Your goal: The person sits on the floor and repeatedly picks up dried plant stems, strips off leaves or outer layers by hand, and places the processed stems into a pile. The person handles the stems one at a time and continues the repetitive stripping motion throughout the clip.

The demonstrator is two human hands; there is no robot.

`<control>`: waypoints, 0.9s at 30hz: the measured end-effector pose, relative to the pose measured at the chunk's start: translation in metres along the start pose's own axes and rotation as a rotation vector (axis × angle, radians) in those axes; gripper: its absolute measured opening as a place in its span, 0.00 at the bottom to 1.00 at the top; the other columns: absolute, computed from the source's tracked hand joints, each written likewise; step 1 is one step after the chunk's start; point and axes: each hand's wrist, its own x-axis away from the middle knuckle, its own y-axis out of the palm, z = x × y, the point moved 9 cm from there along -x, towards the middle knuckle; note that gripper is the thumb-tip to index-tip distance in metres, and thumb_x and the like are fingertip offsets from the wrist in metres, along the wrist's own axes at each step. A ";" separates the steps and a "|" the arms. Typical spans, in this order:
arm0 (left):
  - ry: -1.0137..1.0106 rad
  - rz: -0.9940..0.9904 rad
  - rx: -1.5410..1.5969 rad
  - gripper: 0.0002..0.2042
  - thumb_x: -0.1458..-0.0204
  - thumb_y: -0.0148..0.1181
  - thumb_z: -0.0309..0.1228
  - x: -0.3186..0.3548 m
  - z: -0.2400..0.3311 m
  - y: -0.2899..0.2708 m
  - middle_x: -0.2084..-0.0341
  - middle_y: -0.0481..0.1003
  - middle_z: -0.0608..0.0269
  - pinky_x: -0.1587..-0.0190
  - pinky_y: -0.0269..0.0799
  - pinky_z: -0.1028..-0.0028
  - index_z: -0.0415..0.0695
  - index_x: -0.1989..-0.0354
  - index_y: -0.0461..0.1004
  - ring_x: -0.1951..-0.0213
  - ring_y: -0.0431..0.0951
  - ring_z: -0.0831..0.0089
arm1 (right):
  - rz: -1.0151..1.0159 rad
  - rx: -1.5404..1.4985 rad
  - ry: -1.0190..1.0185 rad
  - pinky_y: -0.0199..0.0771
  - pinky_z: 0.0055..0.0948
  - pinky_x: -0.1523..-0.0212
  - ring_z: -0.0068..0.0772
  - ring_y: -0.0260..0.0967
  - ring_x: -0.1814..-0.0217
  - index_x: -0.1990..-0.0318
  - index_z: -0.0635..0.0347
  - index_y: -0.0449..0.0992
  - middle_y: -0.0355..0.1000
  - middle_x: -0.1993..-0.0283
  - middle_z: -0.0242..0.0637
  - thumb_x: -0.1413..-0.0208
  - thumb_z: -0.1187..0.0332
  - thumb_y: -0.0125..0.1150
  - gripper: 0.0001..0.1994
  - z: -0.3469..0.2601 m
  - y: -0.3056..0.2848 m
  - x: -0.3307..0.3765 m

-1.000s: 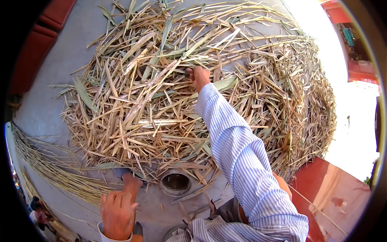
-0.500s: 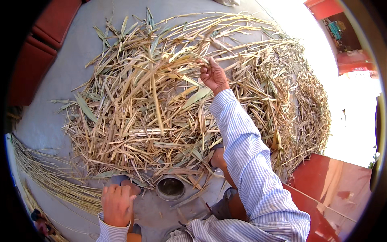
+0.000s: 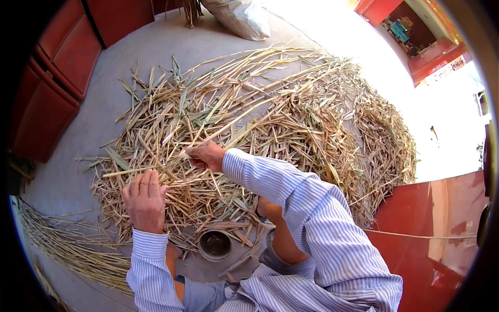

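Observation:
My left hand (image 3: 144, 202) is over the near left part of a pile of dry reed stalks and leaves (image 3: 291, 132), back of the hand up. Its fingers close at the tips on a pale reed stalk (image 3: 118, 173), whose end sticks out to the left. Just right of it and a little farther off, my right hand (image 3: 208, 155) is shut on a dry reed stalk. Long yellow stalks (image 3: 226, 126) run from beside this hand toward the far right, and I cannot tell which of them it grips. The fingertips of both hands are partly hidden.
A round metal bowl (image 3: 214, 245) with dark contents stands between my feet. A bundle of thin stalks (image 3: 78, 247) lies at the left. Red cabinets (image 3: 67, 57) stand at the far left, a white sack (image 3: 241, 18) at the back, and a red panel (image 3: 429, 229) at the right.
My right hand has come back toward me and left from the middle of the pile. My left hand has moved forward from beside the bowl onto a stalk. The view has shifted upward.

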 end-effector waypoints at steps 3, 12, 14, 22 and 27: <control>-0.063 -0.096 -0.015 0.21 0.54 0.65 0.37 0.000 -0.013 0.022 0.59 0.77 0.58 0.50 0.64 0.61 0.38 0.53 0.75 0.54 0.73 0.63 | -0.055 0.016 -0.059 0.72 0.17 0.77 0.20 0.69 0.72 0.68 0.59 0.74 0.71 0.71 0.28 0.41 0.61 0.63 0.11 0.006 0.011 0.012; -0.017 -0.258 0.301 0.13 0.52 0.64 0.38 -0.013 -0.009 0.076 0.74 0.76 0.58 0.64 0.63 0.62 0.40 0.67 0.75 0.70 0.75 0.60 | -0.181 0.118 -0.100 0.76 0.21 0.69 0.20 0.70 0.70 0.65 0.62 0.73 0.71 0.70 0.29 0.41 0.58 0.62 0.14 0.011 -0.016 0.004; -0.086 -0.324 0.289 0.12 0.53 0.65 0.37 -0.010 -0.013 0.096 0.76 0.76 0.56 0.63 0.63 0.62 0.40 0.71 0.74 0.71 0.74 0.57 | -0.254 0.165 -0.132 0.76 0.22 0.66 0.20 0.70 0.69 0.65 0.62 0.74 0.71 0.70 0.29 0.40 0.57 0.61 0.15 0.014 -0.029 -0.004; -0.193 -0.331 0.160 0.07 0.56 0.67 0.27 -0.021 -0.051 0.105 0.79 0.74 0.58 0.64 0.61 0.62 0.42 0.72 0.74 0.74 0.73 0.58 | 0.637 0.961 -0.385 0.76 0.37 0.52 0.44 0.76 0.61 0.58 0.66 0.78 0.77 0.60 0.51 0.44 0.68 0.53 0.13 -0.016 -0.308 -0.075; -0.170 -0.313 0.111 0.08 0.56 0.67 0.26 -0.027 -0.051 0.116 0.78 0.72 0.57 0.65 0.60 0.63 0.40 0.70 0.73 0.74 0.71 0.58 | 1.047 0.753 -0.429 0.73 0.35 0.51 0.45 0.75 0.55 0.47 0.69 0.72 0.75 0.54 0.53 0.46 0.67 0.55 0.20 -0.029 -0.455 -0.103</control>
